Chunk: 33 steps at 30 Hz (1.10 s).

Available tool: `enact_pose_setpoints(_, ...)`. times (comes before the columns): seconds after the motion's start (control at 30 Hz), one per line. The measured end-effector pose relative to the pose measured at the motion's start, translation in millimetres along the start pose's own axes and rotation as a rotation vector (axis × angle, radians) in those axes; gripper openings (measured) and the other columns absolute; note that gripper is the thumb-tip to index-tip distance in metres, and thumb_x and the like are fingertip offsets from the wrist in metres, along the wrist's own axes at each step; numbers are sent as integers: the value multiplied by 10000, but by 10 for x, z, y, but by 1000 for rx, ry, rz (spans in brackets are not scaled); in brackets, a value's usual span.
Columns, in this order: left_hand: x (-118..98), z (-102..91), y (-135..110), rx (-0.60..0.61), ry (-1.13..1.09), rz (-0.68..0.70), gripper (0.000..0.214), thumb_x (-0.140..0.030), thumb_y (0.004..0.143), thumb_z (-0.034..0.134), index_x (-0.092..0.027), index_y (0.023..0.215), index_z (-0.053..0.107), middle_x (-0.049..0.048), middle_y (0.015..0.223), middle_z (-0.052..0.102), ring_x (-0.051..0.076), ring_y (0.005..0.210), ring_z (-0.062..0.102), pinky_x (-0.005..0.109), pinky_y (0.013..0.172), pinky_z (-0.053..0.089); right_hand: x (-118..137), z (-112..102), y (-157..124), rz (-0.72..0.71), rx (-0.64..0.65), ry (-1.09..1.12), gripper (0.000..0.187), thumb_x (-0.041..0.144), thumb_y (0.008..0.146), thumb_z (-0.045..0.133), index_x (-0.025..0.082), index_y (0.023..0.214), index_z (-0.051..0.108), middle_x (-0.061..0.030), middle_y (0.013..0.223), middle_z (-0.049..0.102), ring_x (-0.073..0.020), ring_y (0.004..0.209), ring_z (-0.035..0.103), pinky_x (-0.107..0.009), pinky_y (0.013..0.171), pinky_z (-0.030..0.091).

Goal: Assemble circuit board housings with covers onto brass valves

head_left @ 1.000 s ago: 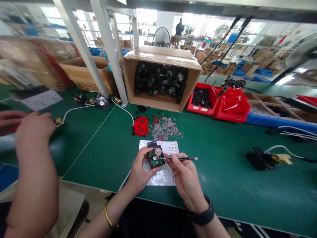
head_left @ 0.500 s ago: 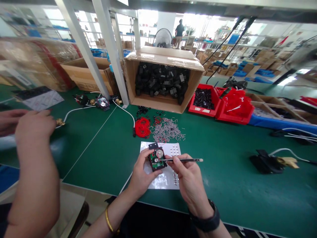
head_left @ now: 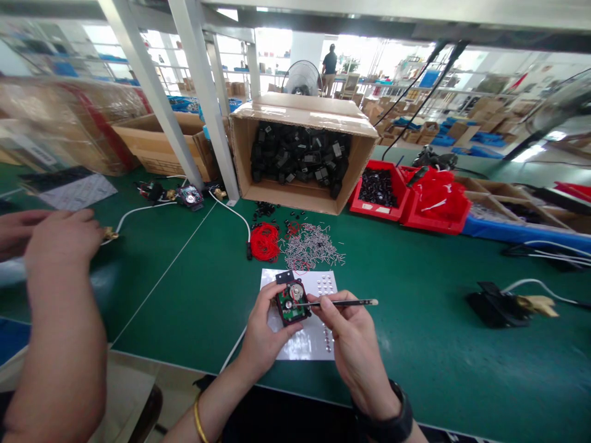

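My left hand (head_left: pixel 265 329) grips a small black housing (head_left: pixel 292 301) with a green circuit board and round metal parts inside, fingers along its left and lower sides. In my right hand (head_left: pixel 351 329) is a thin dark tool with a pale end, perhaps tweezers (head_left: pixel 346 303), lying nearly level. Its tip is at the round silver part on the board; whether it touches, I cannot tell. Beneath both hands lies a white sheet (head_left: pixel 295 351) with rows of small shiny round pieces (head_left: pixel 325 283). A white cable (head_left: pixel 234 349) runs from near the housing over the table edge.
Beyond the sheet lie red wires (head_left: pixel 265 242) and a heap of small metal pins (head_left: pixel 314 247). A carton (head_left: pixel 305 111) of black parts stands behind, red bins (head_left: pixel 378 191) to its right. A black unit (head_left: pixel 498 304) sits far right. At left, a co-worker's arms (head_left: pixel 64 295) work.
The camera view has shifted slightly. My hands hold the housing and the tool in nearly the same pose, the tool tip still over the board.
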State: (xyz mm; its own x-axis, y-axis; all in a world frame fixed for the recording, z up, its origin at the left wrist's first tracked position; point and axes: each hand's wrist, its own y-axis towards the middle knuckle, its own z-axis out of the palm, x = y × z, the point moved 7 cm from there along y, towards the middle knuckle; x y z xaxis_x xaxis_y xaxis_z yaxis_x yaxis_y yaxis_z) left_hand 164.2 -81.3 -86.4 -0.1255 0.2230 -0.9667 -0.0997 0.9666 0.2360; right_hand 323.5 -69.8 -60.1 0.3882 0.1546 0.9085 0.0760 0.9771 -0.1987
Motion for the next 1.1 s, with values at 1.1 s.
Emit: enact_pose_setpoints(1.1, -110, -24, 33, -7, 87, 55, 535, -280, 676, 752, -232, 1150, 508, 108, 1383, 327, 313, 1288, 324, 502, 1066, 289, 57, 31, 26, -28, 27, -102, 239, 365, 695, 742, 173, 725, 603, -58, 828, 669, -210, 816, 608, -340, 752, 465)
